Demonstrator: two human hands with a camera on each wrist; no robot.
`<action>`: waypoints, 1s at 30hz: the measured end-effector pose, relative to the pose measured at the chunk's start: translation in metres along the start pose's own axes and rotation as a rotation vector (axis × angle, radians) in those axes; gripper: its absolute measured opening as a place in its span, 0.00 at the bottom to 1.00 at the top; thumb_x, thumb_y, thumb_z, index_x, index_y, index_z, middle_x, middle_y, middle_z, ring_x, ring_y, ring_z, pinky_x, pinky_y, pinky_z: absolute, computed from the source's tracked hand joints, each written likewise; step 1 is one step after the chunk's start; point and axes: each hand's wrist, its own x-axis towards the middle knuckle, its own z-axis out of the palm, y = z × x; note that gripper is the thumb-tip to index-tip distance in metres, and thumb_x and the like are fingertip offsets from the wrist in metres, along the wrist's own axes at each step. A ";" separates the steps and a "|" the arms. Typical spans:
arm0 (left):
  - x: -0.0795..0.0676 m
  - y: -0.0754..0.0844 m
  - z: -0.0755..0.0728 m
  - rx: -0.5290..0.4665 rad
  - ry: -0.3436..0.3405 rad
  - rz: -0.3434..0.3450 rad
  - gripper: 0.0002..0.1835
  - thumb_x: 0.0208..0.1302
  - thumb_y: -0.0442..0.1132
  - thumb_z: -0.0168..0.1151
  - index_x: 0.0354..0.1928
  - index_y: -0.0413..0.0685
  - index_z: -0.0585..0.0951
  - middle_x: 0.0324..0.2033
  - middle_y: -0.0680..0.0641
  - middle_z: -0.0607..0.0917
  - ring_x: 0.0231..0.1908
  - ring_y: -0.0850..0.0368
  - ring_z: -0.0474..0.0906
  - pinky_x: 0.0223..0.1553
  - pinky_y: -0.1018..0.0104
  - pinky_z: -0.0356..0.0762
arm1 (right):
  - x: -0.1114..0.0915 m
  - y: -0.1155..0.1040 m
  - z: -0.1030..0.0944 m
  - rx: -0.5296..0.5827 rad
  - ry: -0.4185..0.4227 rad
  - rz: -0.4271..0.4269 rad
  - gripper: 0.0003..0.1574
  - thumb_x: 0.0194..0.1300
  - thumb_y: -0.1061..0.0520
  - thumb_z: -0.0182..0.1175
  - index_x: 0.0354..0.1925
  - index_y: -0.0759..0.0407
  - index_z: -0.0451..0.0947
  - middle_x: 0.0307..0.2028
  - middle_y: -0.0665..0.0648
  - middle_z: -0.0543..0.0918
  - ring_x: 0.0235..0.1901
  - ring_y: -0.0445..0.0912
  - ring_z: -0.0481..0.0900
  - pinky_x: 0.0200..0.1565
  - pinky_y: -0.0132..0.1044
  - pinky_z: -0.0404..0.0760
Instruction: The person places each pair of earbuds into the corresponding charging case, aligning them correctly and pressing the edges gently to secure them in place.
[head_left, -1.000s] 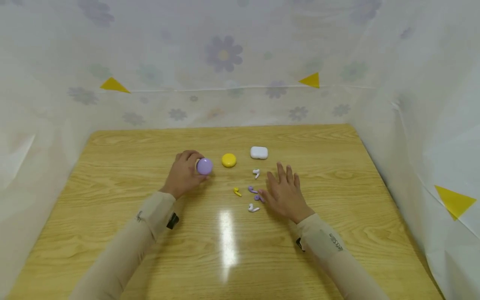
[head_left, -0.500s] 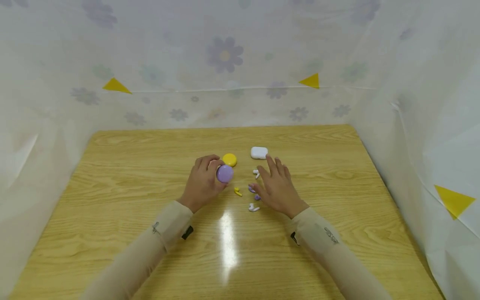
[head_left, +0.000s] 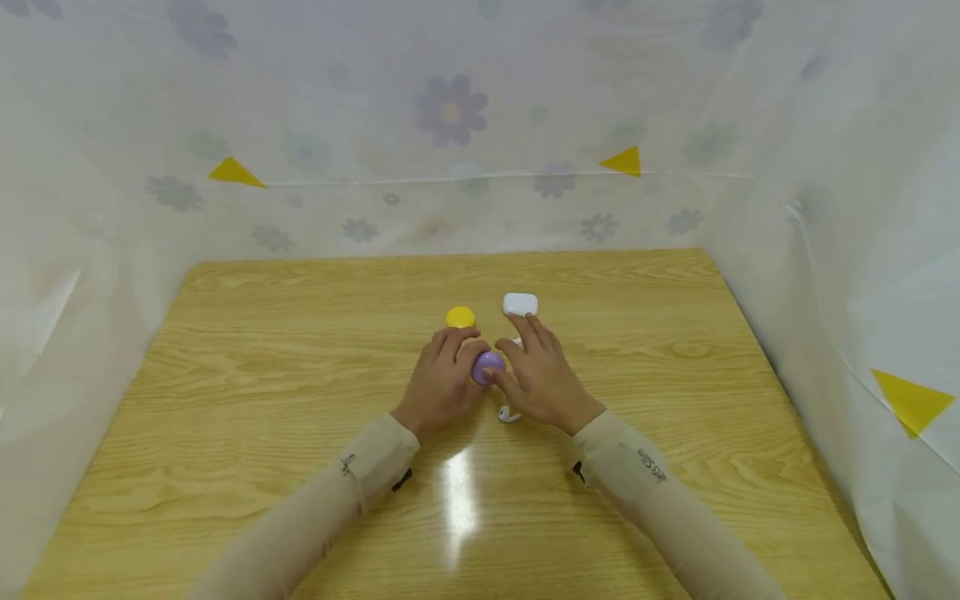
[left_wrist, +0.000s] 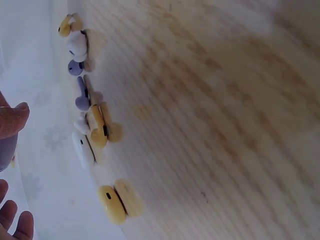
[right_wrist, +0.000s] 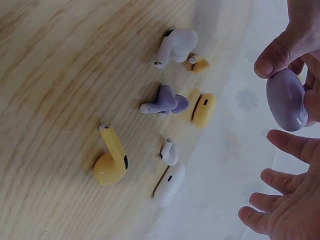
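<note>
A round, glossy purple earbud case (head_left: 488, 367) is held just above the table in my left hand (head_left: 444, 385), gripped at its edge. My right hand (head_left: 546, 379) comes in from the other side, its thumb overlapping the case in the head view. Its other fingers (right_wrist: 285, 184) stay spread and apart from the case in the right wrist view. Below lie purple earbuds (right_wrist: 164, 100), a yellow earbud (right_wrist: 111, 162) and white earbuds (right_wrist: 179, 44), mostly covered by the hands in the head view. One white earbud (head_left: 508, 414) shows beside the right hand.
A round yellow case (head_left: 461, 317) sits behind the left hand. Beyond the right fingertips is a white case (head_left: 521, 304). A second yellow earbud (left_wrist: 65, 25) lies farther right. The wooden table (head_left: 300, 350) has sheet-like walls at the back and sides.
My left hand has carried the purple case to the right and nearer, over the earbuds. My right hand has moved left, and its thumb now meets the case in the head view.
</note>
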 end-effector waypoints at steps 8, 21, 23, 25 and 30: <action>-0.001 0.003 0.006 0.026 0.031 0.032 0.22 0.50 0.47 0.71 0.45 0.47 0.77 0.47 0.44 0.80 0.49 0.48 0.76 0.49 0.56 0.78 | -0.001 0.000 0.002 0.009 0.017 -0.042 0.15 0.68 0.50 0.55 0.41 0.61 0.78 0.55 0.72 0.74 0.62 0.70 0.67 0.61 0.64 0.68; 0.000 0.002 0.006 -0.068 -0.016 -0.001 0.28 0.47 0.46 0.74 0.49 0.43 0.75 0.48 0.42 0.79 0.50 0.47 0.76 0.52 0.56 0.76 | 0.001 0.005 0.002 0.068 0.157 -0.147 0.09 0.60 0.58 0.62 0.31 0.64 0.78 0.44 0.67 0.76 0.44 0.58 0.76 0.46 0.51 0.77; 0.001 0.000 0.004 -0.194 -0.067 -0.057 0.30 0.45 0.45 0.77 0.49 0.41 0.75 0.49 0.42 0.79 0.51 0.46 0.75 0.56 0.54 0.73 | 0.002 0.006 0.000 0.070 0.180 -0.148 0.09 0.59 0.59 0.63 0.31 0.65 0.77 0.44 0.67 0.76 0.44 0.57 0.76 0.46 0.51 0.77; 0.003 -0.004 0.001 -0.347 -0.142 -0.150 0.29 0.43 0.44 0.78 0.47 0.40 0.77 0.49 0.42 0.79 0.52 0.46 0.74 0.59 0.52 0.71 | 0.002 0.009 -0.001 0.071 0.185 -0.135 0.08 0.59 0.59 0.64 0.30 0.65 0.78 0.44 0.68 0.76 0.45 0.57 0.75 0.46 0.52 0.77; 0.004 -0.012 -0.003 -0.557 -0.330 -0.364 0.21 0.48 0.42 0.75 0.44 0.41 0.81 0.48 0.44 0.81 0.54 0.47 0.75 0.60 0.50 0.70 | 0.001 0.014 -0.002 0.078 0.141 -0.089 0.11 0.61 0.58 0.64 0.35 0.67 0.79 0.47 0.68 0.76 0.49 0.58 0.74 0.52 0.55 0.75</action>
